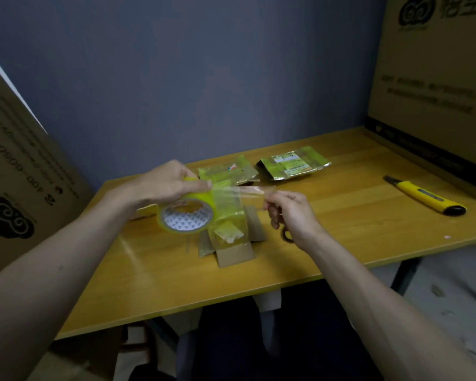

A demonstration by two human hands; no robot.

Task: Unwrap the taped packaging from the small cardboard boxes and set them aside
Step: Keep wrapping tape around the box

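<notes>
left hand (160,185) held above the wooden table (341,215), palm down, fingers curled over the top of a yellow tape roll (187,214); roll core opening faces the camera. a clear tape strip (239,191) runs level, left to right, from the roll to the right hand (291,215), which pinches its free end between thumb and fingertips. opened small cardboard box (231,237) lies on the table below the strip, flaps spread. two taped boxes (294,162) lie flat behind. yellow utility knife (426,195) far right, blade end pointing up-left
</notes>
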